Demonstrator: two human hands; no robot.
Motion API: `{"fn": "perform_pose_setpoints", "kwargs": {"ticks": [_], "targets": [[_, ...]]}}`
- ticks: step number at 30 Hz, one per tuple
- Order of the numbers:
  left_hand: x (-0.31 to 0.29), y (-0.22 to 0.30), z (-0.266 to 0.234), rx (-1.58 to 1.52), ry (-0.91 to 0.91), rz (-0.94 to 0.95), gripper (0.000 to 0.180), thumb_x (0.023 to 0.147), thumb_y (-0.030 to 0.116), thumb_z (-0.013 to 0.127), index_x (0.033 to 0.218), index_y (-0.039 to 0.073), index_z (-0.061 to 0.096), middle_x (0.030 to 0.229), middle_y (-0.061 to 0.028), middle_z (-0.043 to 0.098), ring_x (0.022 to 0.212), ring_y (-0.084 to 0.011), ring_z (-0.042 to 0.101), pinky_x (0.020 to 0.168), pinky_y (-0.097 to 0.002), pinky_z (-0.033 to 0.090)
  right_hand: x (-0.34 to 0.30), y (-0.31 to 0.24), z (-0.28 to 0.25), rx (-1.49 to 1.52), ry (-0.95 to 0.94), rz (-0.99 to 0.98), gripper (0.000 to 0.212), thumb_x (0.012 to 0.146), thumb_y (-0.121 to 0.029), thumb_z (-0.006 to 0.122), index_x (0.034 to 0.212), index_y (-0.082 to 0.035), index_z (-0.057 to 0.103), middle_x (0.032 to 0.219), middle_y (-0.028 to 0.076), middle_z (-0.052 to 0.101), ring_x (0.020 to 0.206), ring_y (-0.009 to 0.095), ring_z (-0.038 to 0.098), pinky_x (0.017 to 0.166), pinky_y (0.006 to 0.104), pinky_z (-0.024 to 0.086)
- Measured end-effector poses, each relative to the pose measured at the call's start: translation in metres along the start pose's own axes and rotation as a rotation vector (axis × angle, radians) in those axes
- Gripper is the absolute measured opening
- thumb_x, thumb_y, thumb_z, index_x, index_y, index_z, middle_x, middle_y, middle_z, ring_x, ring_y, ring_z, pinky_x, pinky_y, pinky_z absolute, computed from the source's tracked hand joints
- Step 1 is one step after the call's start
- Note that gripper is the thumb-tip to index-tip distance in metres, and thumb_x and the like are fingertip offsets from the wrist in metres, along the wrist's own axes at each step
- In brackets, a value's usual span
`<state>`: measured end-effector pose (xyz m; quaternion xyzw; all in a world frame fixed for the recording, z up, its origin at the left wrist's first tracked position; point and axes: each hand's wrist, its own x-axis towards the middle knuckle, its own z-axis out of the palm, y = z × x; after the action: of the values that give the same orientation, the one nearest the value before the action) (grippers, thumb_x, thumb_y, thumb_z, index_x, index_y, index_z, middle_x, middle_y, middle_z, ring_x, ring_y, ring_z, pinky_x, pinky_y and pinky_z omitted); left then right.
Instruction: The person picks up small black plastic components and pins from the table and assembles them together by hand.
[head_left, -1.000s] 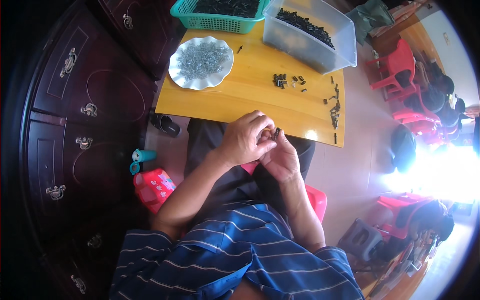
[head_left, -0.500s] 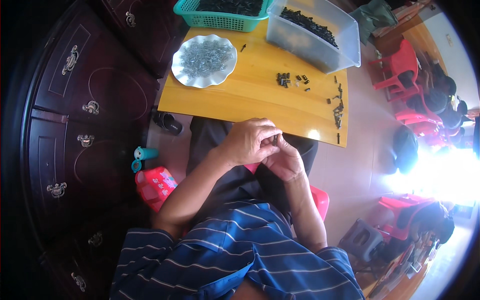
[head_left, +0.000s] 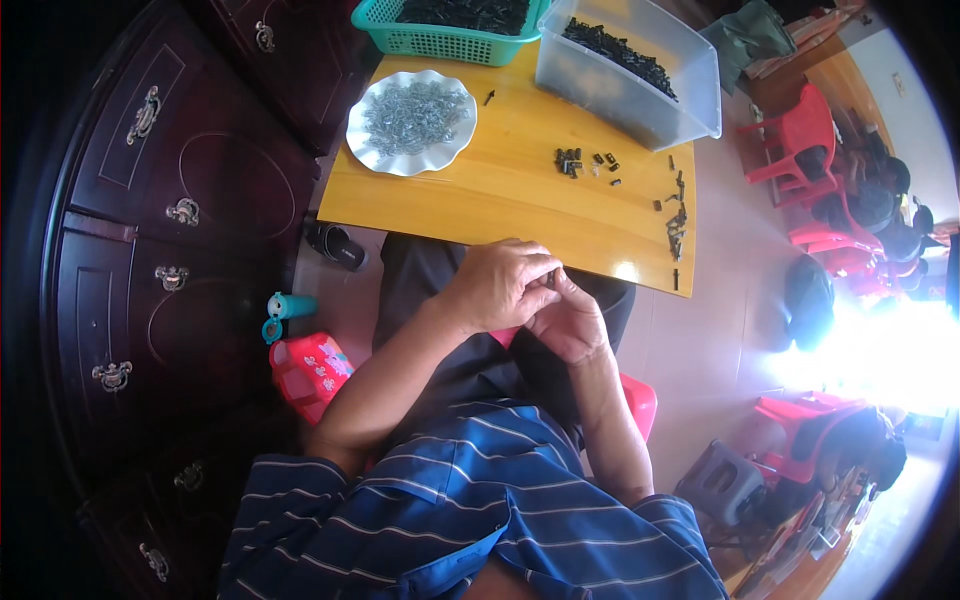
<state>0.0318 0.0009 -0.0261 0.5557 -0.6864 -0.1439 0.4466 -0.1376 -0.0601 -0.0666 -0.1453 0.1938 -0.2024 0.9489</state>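
Observation:
My left hand (head_left: 498, 287) and my right hand (head_left: 572, 322) meet above my lap, just off the near edge of the yellow wooden table (head_left: 450, 215). Fingertips of both are closed on a small dark part (head_left: 551, 279), mostly covered by the fingers. On the table, a white scalloped plate (head_left: 362, 150) bears many small clear pieces (head_left: 418, 118). Short black cylindrical parts (head_left: 568, 160) lie in a loose cluster right of the middle. Along the right edge run several slim black parts (head_left: 677, 222), and a single one (head_left: 489, 97) rests beside the plate.
At the table's far side stand a green basket (head_left: 440, 46) and a translucent bin (head_left: 620, 95), both holding black parts. Dark cabinets (head_left: 190, 250) line the left. A turquoise cup (head_left: 293, 306) and pink bag (head_left: 312, 372) sit low at left. Red chairs (head_left: 800, 135) are at right.

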Motion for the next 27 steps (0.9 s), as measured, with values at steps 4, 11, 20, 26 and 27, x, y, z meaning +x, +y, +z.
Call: {"fn": "perform_pose_setpoints", "kwargs": {"ticks": [4, 11, 20, 26, 27], "targets": [[-0.001, 0.002, 0.002, 0.02, 0.018, -0.005, 0.031, 0.074, 0.013, 0.079, 0.103, 0.003, 0.073, 0.1, -0.0102, 0.074, 0.094, -0.0291, 0.07, 0.083, -0.0389, 0.056, 0.0, 0.0, -0.003, 0.032, -0.003, -0.001, 0.038, 0.101, -0.03, 0.065, 0.129, -0.006, 0.06, 0.129, 0.011, 0.063, 0.121, 0.026, 0.061, 0.103, 0.0451, 0.051], [0.0, 0.001, 0.0, 0.051, 0.079, 0.063, 0.025, 0.075, 0.014, 0.08, 0.097, 0.003, 0.073, 0.092, -0.0097, 0.073, 0.087, -0.0285, 0.07, 0.077, -0.039, 0.055, 0.0, -0.001, -0.001, 0.084, -0.039, 0.02, 0.039, 0.099, -0.028, 0.063, 0.131, -0.006, 0.06, 0.13, 0.012, 0.065, 0.121, 0.027, 0.062, 0.106, 0.0474, 0.049], [0.002, 0.003, 0.0, 0.057, 0.068, 0.029, 0.023, 0.075, 0.013, 0.08, 0.094, 0.003, 0.072, 0.088, -0.009, 0.072, 0.082, -0.0284, 0.069, 0.074, -0.0389, 0.054, 0.002, -0.003, -0.008, 0.084, -0.074, 0.014, 0.036, 0.1, -0.027, 0.06, 0.128, -0.003, 0.062, 0.124, 0.013, 0.068, 0.116, 0.028, 0.065, 0.101, 0.0465, 0.052], [-0.001, 0.0, 0.002, 0.06, 0.079, 0.017, 0.021, 0.075, 0.012, 0.08, 0.093, 0.005, 0.073, 0.093, -0.008, 0.073, 0.089, -0.0283, 0.07, 0.079, -0.0392, 0.055, -0.001, -0.007, -0.002, -0.039, -0.006, 0.016, 0.045, 0.097, -0.029, 0.066, 0.134, -0.004, 0.056, 0.127, 0.012, 0.065, 0.118, 0.028, 0.063, 0.102, 0.0442, 0.051], [-0.001, -0.001, 0.002, 0.059, 0.069, 0.026, 0.022, 0.075, 0.012, 0.08, 0.095, 0.005, 0.072, 0.094, -0.008, 0.073, 0.089, -0.0285, 0.069, 0.079, -0.0394, 0.055, -0.002, -0.007, 0.002, -0.037, -0.016, 0.011, 0.046, 0.098, -0.029, 0.065, 0.135, -0.004, 0.055, 0.127, 0.012, 0.065, 0.118, 0.028, 0.063, 0.101, 0.0435, 0.051]]}}
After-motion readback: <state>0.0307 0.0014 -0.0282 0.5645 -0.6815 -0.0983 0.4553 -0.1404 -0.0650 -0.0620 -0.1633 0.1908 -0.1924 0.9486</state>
